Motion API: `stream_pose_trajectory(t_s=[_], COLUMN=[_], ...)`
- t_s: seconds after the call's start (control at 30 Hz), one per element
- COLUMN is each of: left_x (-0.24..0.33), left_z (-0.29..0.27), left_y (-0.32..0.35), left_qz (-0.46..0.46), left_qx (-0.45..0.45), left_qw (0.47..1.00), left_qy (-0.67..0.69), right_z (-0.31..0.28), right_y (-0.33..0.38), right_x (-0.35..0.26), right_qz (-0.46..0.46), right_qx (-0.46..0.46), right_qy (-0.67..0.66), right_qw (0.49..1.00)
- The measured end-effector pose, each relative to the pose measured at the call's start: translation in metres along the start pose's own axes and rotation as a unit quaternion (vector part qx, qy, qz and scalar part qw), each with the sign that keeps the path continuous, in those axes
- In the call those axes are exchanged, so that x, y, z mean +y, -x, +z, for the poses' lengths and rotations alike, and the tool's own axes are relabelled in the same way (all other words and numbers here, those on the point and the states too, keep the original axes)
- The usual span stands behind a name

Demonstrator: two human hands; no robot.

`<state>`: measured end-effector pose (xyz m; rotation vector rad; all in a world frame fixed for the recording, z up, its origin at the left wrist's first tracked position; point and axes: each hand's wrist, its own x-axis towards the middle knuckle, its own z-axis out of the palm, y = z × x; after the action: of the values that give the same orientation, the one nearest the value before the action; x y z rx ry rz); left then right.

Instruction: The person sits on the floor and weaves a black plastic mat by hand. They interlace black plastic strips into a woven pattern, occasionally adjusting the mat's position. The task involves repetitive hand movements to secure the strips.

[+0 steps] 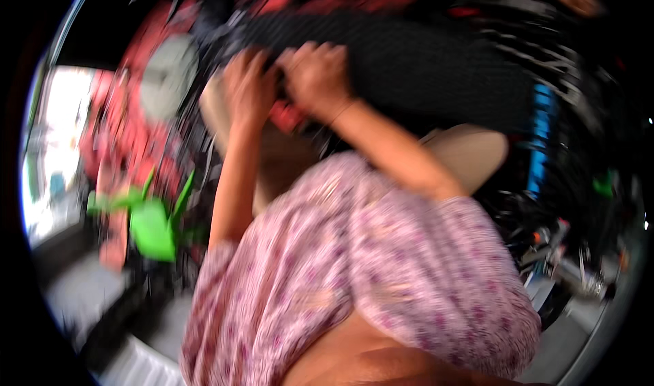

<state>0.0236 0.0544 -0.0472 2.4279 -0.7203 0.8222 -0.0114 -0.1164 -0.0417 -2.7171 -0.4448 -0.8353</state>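
Both hands — left hand (246, 86) and right hand (315, 76) — sit curled together on a small red piece (286, 115) below the black textured seat (409, 72) (blurred). It seems light, rigid; pinch its edges.

— What do the two hands have between them?

— A small red thing (287, 115), tucked just below the knuckles of the left hand (248, 86) and the right hand (315, 76). Only a patch of it shows; the picture is too blurred to tell its shape.

— And the dark piece above?

— A long black seat (409, 66) with a finely textured surface, lying across the upper part of the view, tilted slightly down to the right. Its near end sits right at the hands, touching their fingers.
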Motion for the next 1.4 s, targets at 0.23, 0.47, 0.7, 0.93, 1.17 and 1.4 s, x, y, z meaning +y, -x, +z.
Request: stream_pose_trajectory(t_s=[0.23, 0.47, 0.7, 0.93, 1.17, 1.4], left_x=[0.003, -0.018, -0.024, -0.053, -0.136, -0.273], left_z=[0.002, 0.028, 0.021, 0.044, 0.040, 0.037], left_y=[-0.001, 0.002, 0.004, 0.003, -0.073, -0.100], left_qz=[-0.074, -0.195, -0.336, -0.370, -0.311, -0.280], left_qx=[0.015, 0.171, 0.002, -0.017, 0.031, 0.051], left_qw=[0.996, 0.966, 0.942, 0.929, 0.926, 0.913], left_qy=[-0.052, 0.015, -0.015, 0.028, 0.214, 0.291], right_z=[-0.015, -0.127, -0.205, -0.180, -0.183, -0.144], right_y=[0.026, 0.077, 0.191, 0.200, 0.191, 0.168], right_x=[0.012, 0.147, 0.314, 0.343, 0.316, 0.233], right_qz=[-0.036, 0.231, 0.519, 0.631, 0.606, 0.610], right_qx=[0.001, 0.173, 0.241, 0.173, 0.291, 0.302], right_qy=[-0.119, 0.055, 0.233, 0.021, -0.203, -0.200], right_qw=[0.992, 0.956, 0.786, 0.756, 0.712, 0.705])
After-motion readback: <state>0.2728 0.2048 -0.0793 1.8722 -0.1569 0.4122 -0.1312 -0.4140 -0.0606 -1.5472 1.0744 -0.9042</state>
